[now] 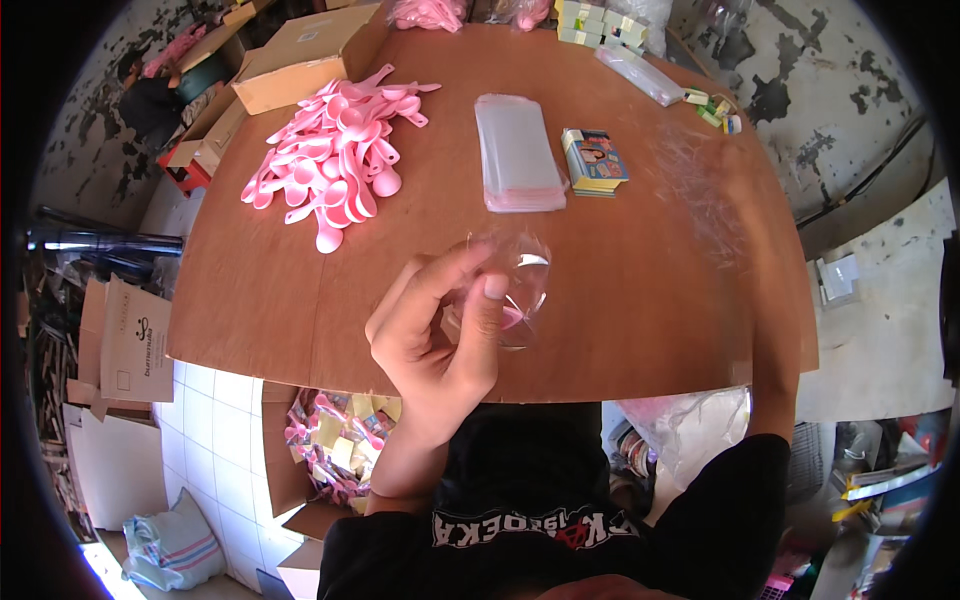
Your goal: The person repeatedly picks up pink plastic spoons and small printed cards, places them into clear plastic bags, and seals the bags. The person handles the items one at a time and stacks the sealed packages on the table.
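Note:
My left hand [430, 335] is raised over the near middle of the table, thumb and fingers pinched on a clear plastic bag [530, 278]. Something pink shows through the bag's lower part; its shape is mostly hidden. Motion smears my right hand [738, 185] at the table's right side, beside thin clear plastic strips [695, 185]; its fingers cannot be made out. A heap of pink spoons [335, 155] lies at the left. Flat clear bags [518, 150] are stacked in the middle, with a stack of printed cards [594, 160] just right of them.
An open carton [310, 60] stands at the table's far left. Small card bundles [712, 108] lie far right. Below the near edge, a box holds packed pink spoons [340, 440]. Another person [150, 110] sits at the far left. A white sack [175, 545] rests on the tiled floor.

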Tool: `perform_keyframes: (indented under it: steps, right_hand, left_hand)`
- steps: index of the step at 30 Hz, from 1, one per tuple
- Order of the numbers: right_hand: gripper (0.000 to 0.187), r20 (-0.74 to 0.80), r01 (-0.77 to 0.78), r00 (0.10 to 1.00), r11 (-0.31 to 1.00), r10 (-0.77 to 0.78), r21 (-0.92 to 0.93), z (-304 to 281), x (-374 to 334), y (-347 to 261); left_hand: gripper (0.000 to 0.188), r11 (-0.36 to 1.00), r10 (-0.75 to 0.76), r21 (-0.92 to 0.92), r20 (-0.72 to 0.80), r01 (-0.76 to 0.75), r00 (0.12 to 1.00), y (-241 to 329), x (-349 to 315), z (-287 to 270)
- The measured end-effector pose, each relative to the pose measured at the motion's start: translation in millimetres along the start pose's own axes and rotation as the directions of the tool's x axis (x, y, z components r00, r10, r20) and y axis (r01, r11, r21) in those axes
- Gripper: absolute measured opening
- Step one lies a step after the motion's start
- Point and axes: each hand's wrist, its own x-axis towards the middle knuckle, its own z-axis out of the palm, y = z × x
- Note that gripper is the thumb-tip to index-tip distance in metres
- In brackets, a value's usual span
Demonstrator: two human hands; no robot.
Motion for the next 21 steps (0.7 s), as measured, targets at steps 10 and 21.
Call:
perform_keyframes:
  steps: [10, 21]
  right_hand:
    - [0.053, 0.067, 0.559, 0.789, 0.759, -0.610, 0.333, 54, -72, -195]
    - [0.008, 0.029, 0.430, 0.860, 0.753, -0.510, 0.498, 90, -76, -233]
  left_hand:
    - [0.008, 0.980, -0.200, 0.002, 0.028, 0.200, 0.979, -5, 0, 19]
    - [0.053, 0.870, -0.153, -0.458, 0.099, 0.181, 0.983, -29, 4, 6]
